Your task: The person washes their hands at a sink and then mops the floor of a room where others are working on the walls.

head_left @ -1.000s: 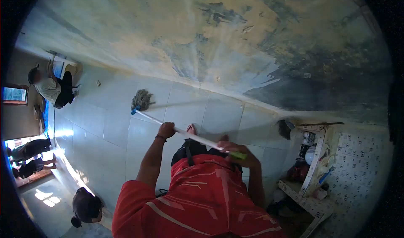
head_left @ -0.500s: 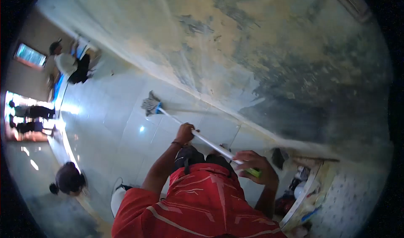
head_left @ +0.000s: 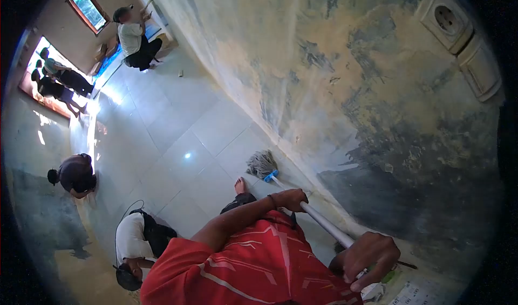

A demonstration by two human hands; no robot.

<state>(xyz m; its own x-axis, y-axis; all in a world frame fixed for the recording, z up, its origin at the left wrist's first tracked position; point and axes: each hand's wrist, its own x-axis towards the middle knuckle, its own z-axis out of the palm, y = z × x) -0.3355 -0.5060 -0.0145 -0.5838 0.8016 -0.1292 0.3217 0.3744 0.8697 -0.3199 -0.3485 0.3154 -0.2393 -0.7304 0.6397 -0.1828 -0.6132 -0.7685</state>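
Note:
A string mop (head_left: pixel 262 165) with a grey head and a blue socket rests on the pale tiled floor (head_left: pixel 199 121), close to the foot of the wall. Its silvery handle slants down to the right across my front. My left hand (head_left: pixel 291 199), with a dark band at the wrist, is wrapped round the handle's middle. Near the handle's top end, my right hand (head_left: pixel 373 255) is closed on it; part of the grip is hidden behind the fingers. A bare foot (head_left: pixel 240 185) shows on the tiles below the mop head.
A stained wall (head_left: pixel 313 89) with a socket (head_left: pixel 445 19) runs along my right. A person in a white shirt (head_left: pixel 134 237) crouches close on my left, another person (head_left: pixel 76 173) beyond. Someone squats (head_left: pixel 135 38) at the far end; several people stand by the bright doorway (head_left: pixel 46 84).
The mop head has moved right, nearer the wall and my feet. Both hands have shifted right with the handle. My view has turned, bringing the wall socket and the crouching person in white into sight.

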